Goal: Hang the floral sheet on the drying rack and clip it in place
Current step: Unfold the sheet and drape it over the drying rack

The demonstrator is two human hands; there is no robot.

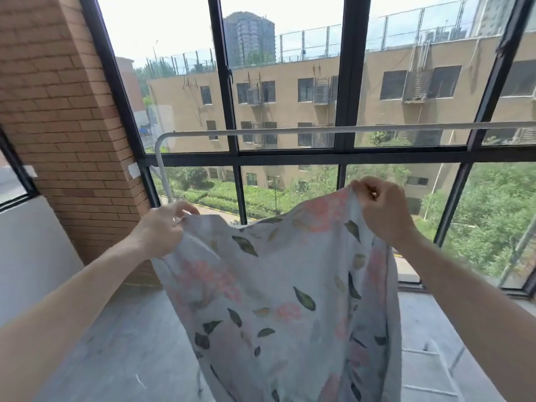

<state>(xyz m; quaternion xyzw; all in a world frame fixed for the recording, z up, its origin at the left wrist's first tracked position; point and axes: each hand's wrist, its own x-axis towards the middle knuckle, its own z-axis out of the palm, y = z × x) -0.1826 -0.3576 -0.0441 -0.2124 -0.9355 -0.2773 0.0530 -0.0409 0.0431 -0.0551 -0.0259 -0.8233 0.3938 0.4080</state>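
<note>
Enclosed balcony or sunroom, upper storey, where I stand: black-framed floor-to-ceiling window wall (345, 158) across the frame, red brick pillar (58, 111) upper left, bare grey concrete floor (121, 343) below, white metal drying-rack rail (319, 130) at centre, tan apartment block (290, 91) outside.

Both your bare forearms are reaching forward and upward, spread well apart; your left hand (162, 227) is sitting lower, its back facing you, fingers curling round the sheet (284, 300) edge; your right hand (380, 210) is sitting higher, knuckles up, thumb and fingertips pinching the opposite corner; your wrists are angling inward toward each other.
</note>
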